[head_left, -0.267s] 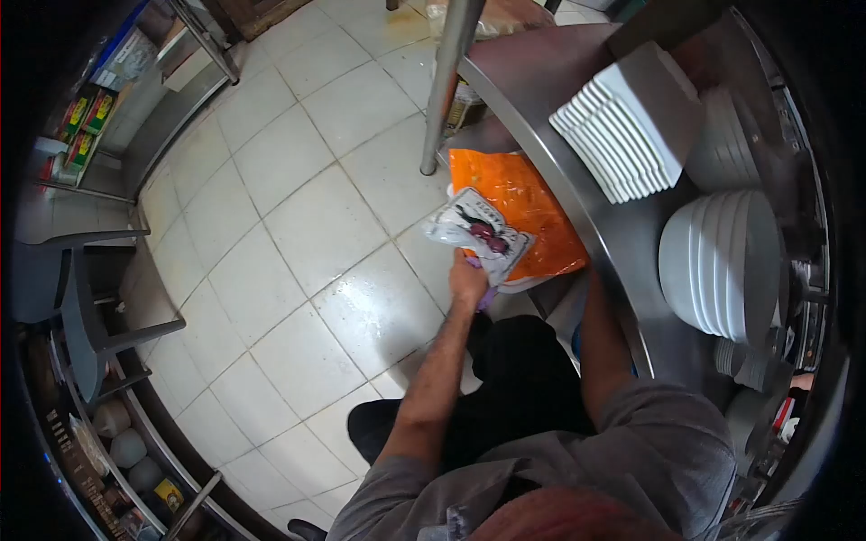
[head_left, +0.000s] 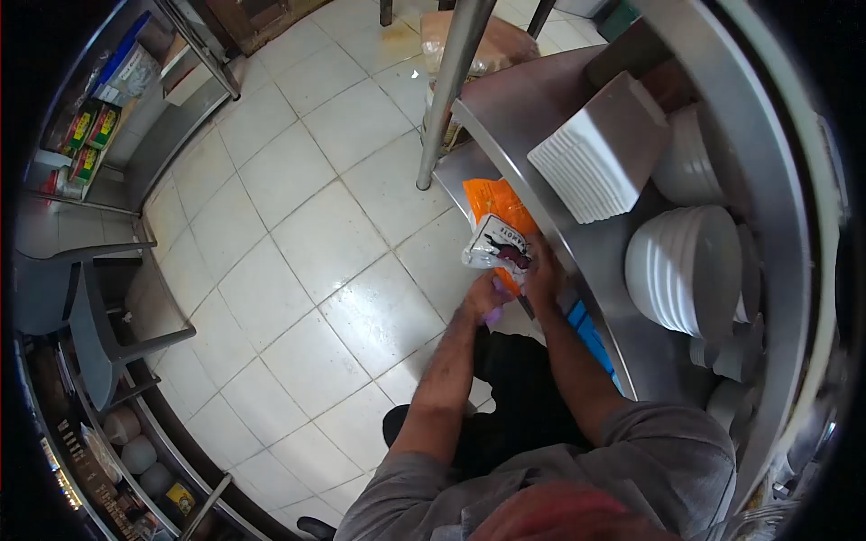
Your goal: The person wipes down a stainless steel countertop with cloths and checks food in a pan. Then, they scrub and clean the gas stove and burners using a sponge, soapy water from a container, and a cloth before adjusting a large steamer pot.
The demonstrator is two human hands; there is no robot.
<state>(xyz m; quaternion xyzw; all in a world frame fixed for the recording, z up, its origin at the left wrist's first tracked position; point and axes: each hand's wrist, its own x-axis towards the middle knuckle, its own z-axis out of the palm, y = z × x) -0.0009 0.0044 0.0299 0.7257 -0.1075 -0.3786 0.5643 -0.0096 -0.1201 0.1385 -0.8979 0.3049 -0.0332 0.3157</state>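
Note:
A white plastic bag (head_left: 485, 247) with black lettering and dark red print is between my hands, just left of the steel shelving. My left hand (head_left: 483, 296) is closed at its lower edge, with a purple, soft-looking item (head_left: 493, 315) bunched in the same grip. My right hand (head_left: 542, 272) has its fingers curled around the bag's right side; some fingertips are hidden. Behind the white bag shows an orange plastic bag (head_left: 494, 200), largely covered by the white bag and the shelf edge.
A steel shelf (head_left: 564, 212) on my right bears stacked square white dishes (head_left: 591, 153) and round white bowls (head_left: 672, 270). A metal leg (head_left: 448, 99) rises ahead. Grey chair (head_left: 99, 334) stands left on the tiled floor (head_left: 307, 243). Something blue (head_left: 591, 334) lies under the shelf edge.
My right hand has come out from under the shelf to the white bag. The white bag and my left hand have shifted slightly right and nearer me. Less of the orange bag shows.

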